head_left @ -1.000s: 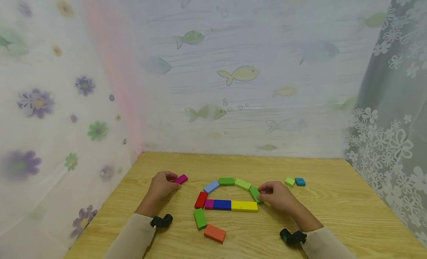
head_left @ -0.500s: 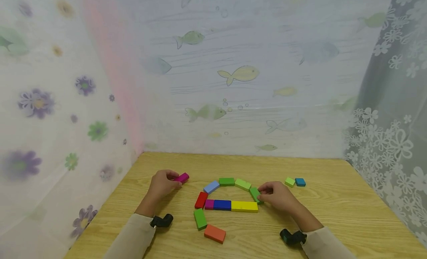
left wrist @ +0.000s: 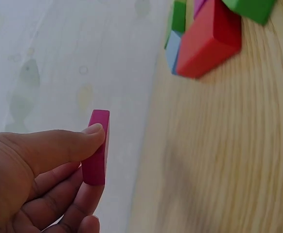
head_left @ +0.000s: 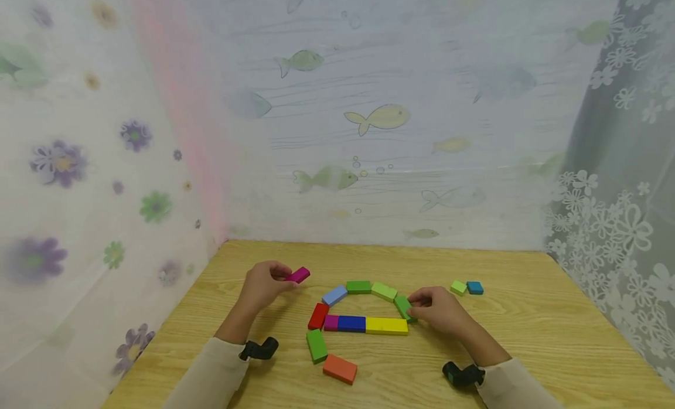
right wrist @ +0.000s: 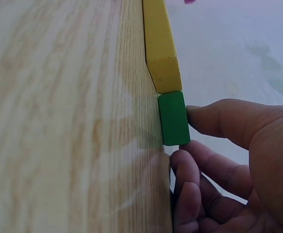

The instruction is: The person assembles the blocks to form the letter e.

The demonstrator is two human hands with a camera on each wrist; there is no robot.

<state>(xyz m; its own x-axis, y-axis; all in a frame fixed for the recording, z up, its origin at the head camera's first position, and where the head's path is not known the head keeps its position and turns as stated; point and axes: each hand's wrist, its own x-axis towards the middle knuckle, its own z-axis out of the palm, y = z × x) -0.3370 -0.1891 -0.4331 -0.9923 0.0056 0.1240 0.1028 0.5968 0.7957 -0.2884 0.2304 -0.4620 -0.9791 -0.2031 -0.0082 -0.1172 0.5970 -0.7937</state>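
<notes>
My left hand (head_left: 265, 285) pinches a magenta block (head_left: 299, 275) between thumb and fingers, raised over the table left of a curved row of blocks; the left wrist view shows the thumb across the magenta block (left wrist: 97, 150). At the curve's right end, my right hand (head_left: 436, 308) grips a green block (head_left: 404, 308) lying on the table. In the right wrist view that green block (right wrist: 174, 118) sits against the end of the yellow block (right wrist: 162, 48). The rest of the curve has a light green (head_left: 384, 291), a green (head_left: 358, 287), a light blue (head_left: 334, 295) and a red block (head_left: 318, 316).
Inside the curve, a small magenta block (head_left: 331, 323), a dark blue one (head_left: 351, 323) and the yellow one form a straight row. Below the red block lie a green block (head_left: 316, 346) and an orange block (head_left: 340, 368). Lime (head_left: 458, 287) and blue (head_left: 475, 287) pieces lie back right.
My left hand has lifted and moved right and away from me with the magenta block. My right hand stays on the green block, and the other blocks have not moved.
</notes>
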